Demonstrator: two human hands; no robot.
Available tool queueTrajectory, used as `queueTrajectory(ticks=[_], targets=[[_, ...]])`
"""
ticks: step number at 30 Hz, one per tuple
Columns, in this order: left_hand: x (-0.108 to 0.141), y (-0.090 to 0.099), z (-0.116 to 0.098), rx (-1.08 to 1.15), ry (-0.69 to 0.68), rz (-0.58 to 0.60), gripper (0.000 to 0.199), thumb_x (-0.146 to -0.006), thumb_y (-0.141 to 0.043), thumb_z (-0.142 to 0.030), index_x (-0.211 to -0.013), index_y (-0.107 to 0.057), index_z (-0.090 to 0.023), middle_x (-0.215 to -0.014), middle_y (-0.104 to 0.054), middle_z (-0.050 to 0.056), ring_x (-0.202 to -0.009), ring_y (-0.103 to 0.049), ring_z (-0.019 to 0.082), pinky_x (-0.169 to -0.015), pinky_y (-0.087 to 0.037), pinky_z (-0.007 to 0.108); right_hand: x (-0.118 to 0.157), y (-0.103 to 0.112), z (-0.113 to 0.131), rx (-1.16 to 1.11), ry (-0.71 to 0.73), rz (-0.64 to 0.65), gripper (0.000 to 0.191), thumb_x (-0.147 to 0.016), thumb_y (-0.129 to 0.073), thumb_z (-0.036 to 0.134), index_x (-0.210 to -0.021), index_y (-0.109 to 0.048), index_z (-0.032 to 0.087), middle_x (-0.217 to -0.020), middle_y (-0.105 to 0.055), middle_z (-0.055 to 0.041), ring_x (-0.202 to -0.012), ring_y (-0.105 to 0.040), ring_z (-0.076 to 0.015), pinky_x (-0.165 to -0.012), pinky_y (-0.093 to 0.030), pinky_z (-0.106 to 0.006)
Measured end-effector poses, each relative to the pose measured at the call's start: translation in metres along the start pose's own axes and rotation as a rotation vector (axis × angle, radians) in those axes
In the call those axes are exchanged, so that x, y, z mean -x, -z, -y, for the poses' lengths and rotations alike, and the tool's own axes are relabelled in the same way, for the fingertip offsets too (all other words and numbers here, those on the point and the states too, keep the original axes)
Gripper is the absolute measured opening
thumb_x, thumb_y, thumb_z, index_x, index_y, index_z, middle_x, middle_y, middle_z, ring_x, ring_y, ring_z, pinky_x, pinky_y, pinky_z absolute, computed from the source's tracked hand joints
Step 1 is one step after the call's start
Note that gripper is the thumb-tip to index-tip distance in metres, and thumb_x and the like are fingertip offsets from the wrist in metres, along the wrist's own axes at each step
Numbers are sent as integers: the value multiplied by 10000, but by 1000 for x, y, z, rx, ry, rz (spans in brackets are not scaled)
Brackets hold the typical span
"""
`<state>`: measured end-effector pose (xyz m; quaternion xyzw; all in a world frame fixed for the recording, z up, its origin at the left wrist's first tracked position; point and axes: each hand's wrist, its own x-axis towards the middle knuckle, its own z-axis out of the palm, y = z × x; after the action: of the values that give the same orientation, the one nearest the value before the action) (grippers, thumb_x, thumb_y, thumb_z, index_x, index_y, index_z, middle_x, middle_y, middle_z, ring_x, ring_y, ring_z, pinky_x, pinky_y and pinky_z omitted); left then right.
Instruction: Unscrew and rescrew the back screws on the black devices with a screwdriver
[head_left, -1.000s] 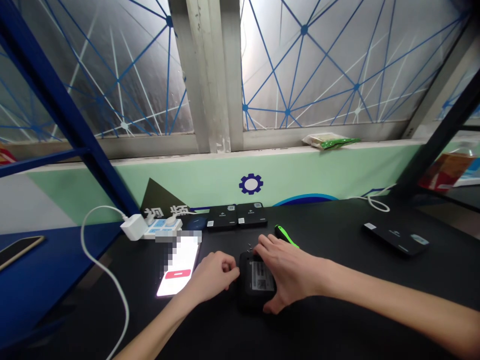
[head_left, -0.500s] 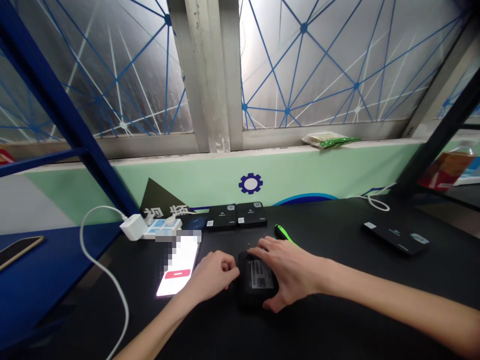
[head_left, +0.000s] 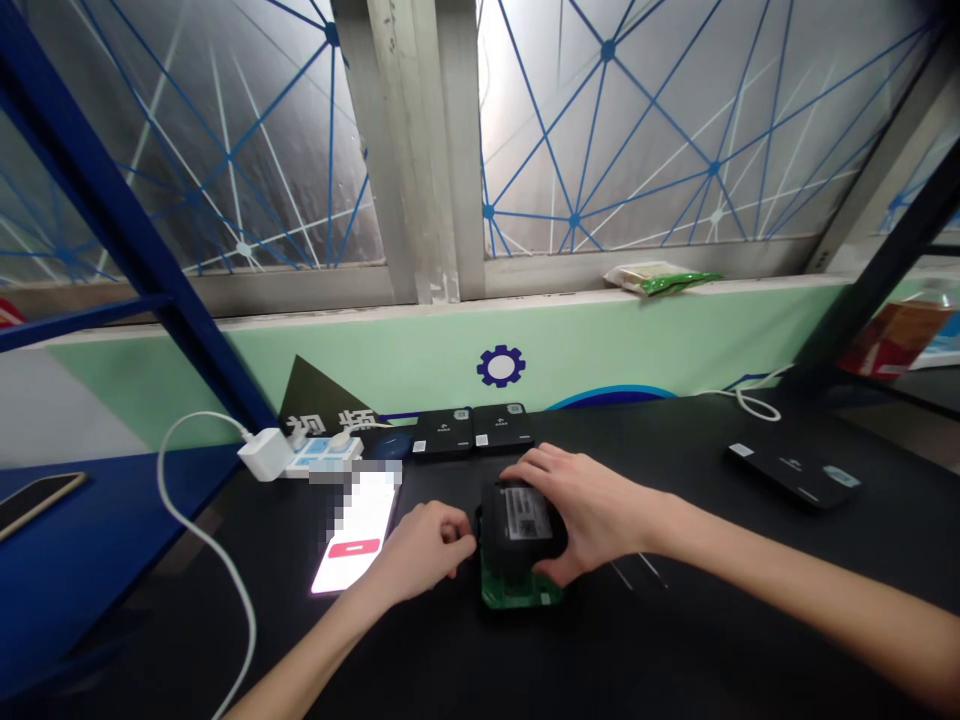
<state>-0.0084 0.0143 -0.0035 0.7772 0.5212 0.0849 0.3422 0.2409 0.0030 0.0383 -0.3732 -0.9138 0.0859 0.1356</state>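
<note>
One cover (head_left: pixel 525 525) has lifted, tilted over one green board (head_left: pixel 517 592) on worktop (head_left: pixel 420 660). Right hand (head_left: pixel 589 510) part-open, gripping cover; left hand (head_left: pixel 431 545) curled beside board, hold unclear. Two boxes (head_left: pixel 442 434) behind.

Black Cover and Green Circuit Board: Current Position

The black cover (head_left: pixel 504 550), with rounded corners and a pale printed label (head_left: pixel 529 513), sits just below and right of frame center. It is raised and tilted, label face up. The green circuit board (head_left: pixel 519 594) lies beneath it on the dark surface, exposed along the lower and left edges. The upper join is hidden; the cover appears separated at the lower edge.
</note>
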Motion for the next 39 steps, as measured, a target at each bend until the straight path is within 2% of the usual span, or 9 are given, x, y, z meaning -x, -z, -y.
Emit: queueTrajectory(ticks=[5,10,14,17,22,33,39], targets=[[1,0,1,32,-8,15,217,-815,-482,-287,-684,-625,-188,-530,-614,-27,-427,-518,110,-423,-372,176,-16,-4,-30,-6,-9,-82,841,-587,-789,462,-1317,-521,141,-1164,-593,-148,-1048,-538,-319,-870,-472,-441],[2,-1,2,66,4,43,232,-822,-459,-276,-655,-591,-182,-538,-642,-19,-336,-441,87,-365,-356,177,-48,-16,-57,21,28,-106,853,-598,-792,493,-1311,-527,107,-1171,-591,-172,-1097,-525,-341,-909,-459,-462],[0,-2,3,96,19,45,232,-817,-449,-259,-637,-573,-183,-534,-648,-15,-318,-429,82,-342,-344,171,-72,-25,-73,29,36,-118,831,-598,-798,455,-1304,-528,111,-1181,-594,-178,-1096,-536,-347,-897,-460,-457],[-1,-4,5,116,31,42,237,-817,-446,-257,-619,-554,-184,-533,-653,-12,-303,-426,80,-328,-335,169,-80,-29,-80,30,34,-114,819,-587,-808,447,-1289,-537,121,-1169,-596,-169,-1084,-546,-345,-895,-461,-448],[-4,-6,7,142,38,30,235,-818,-448,-251,-611,-537,-186,-537,-662,-8,-299,-443,81,-324,-329,166,-78,-31,-85,17,58,-124,775,-613,-807,440,-1276,-544,135,-1183,-586,-161,-1098,-544,-337,-911,-465,-443],[-5,-6,7,122,33,17,225,-810,-451,-240,-611,-546,-191,-472,-608,-35,-285,-412,80,-326,-324,165,-68,-37,-86,79,103,-184,773,-671,-813,501,-1314,-537,173,-1364,-501,-181,-1232,-473,-362,-1004,-440,-501],[-4,-6,6,108,38,23,229,-819,-456,-260,-627,-557,-184,-487,-608,-30,-296,-418,75,-341,-331,164,-62,-32,-81,66,102,-197,730,-697,-798,494,-1308,-545,186,-1413,-466,-182,-1255,-446,-369,-1023,-412,-542]])
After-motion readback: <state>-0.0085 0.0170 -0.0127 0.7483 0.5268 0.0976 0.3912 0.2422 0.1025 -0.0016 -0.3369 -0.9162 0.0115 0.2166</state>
